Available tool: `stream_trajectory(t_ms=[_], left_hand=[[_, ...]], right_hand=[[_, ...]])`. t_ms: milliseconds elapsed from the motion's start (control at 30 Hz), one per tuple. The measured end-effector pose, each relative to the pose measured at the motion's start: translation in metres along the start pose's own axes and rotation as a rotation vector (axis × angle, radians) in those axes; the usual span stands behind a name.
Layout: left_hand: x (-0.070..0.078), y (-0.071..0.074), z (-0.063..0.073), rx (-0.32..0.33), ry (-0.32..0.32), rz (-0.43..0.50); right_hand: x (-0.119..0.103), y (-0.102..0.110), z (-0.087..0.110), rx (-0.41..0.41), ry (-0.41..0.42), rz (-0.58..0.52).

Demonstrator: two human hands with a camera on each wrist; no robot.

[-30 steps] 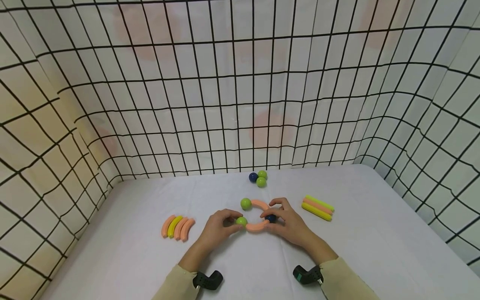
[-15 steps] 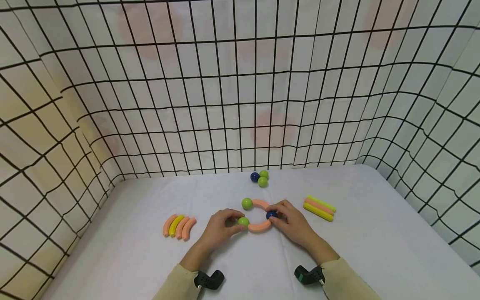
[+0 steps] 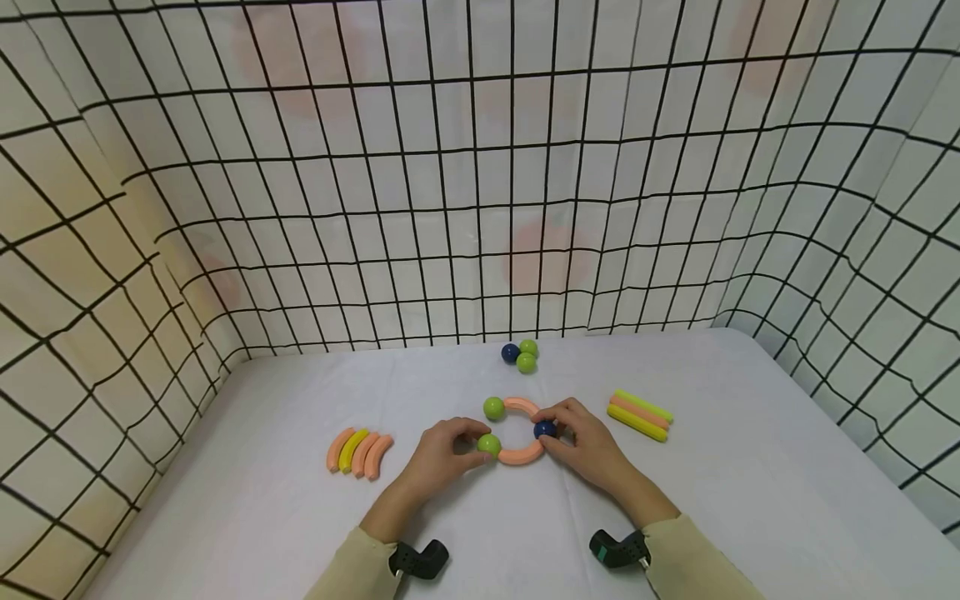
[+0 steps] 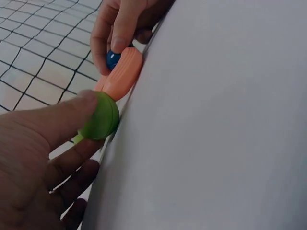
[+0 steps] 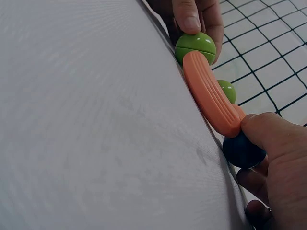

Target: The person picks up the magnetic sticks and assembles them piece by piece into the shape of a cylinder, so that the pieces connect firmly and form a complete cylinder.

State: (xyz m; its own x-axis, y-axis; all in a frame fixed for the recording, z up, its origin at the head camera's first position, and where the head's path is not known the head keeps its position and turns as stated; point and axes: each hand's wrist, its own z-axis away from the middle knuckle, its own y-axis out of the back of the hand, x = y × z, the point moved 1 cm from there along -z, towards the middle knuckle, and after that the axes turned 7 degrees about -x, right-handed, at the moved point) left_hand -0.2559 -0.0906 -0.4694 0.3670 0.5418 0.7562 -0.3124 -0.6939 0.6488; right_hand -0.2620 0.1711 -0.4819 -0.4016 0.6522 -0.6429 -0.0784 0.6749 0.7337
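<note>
My left hand (image 3: 442, 454) pinches a green ball (image 3: 489, 445) between thumb and fingers. With thumb and fingers my right hand (image 3: 588, 442) holds a dark blue ball (image 3: 543, 429). Between these two balls runs a curved, ridged orange piece (image 5: 211, 96), its ends right at each ball. A second curved orange piece (image 3: 521, 405) arcs behind, from near the blue ball to another green ball (image 3: 493, 407) at the back left. Together they form a ring with a gap on the left side, between the two green balls.
Curved orange and yellow pieces (image 3: 358, 452) lie in a row at the left. Straight yellow and orange sticks (image 3: 637, 415) lie at the right. Behind the ring sit a blue ball (image 3: 510, 353) and two green balls (image 3: 527, 362). Black-lined white cloth (image 3: 480, 183) surrounds the white table (image 3: 495, 533).
My right fingers have shifted on the blue ball, so more of it shows. The front orange piece and balls sit slightly further right in view; the left hand keeps its pinch.
</note>
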Motion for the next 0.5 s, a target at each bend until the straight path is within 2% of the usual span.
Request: stream_trajectory(t_ms=[133,267,400,500], left_hand=[[0.003,0.009,0.001,-0.051,0.032,0.03],[0.008,0.025,0.006,-0.07,0.042,0.047],[0.012,0.047,0.012,-0.042,0.06,0.037],[0.011,0.064,0.017,0.011,0.078,0.013]], right_hand=[[0.001,0.0,0.0,0.004,-0.004,0.001],[0.001,0.0,0.0,0.0,-0.012,-0.007],[0.001,-0.001,0.0,-0.006,-0.02,-0.011],[0.0,-0.001,0.0,-0.009,-0.022,-0.007]])
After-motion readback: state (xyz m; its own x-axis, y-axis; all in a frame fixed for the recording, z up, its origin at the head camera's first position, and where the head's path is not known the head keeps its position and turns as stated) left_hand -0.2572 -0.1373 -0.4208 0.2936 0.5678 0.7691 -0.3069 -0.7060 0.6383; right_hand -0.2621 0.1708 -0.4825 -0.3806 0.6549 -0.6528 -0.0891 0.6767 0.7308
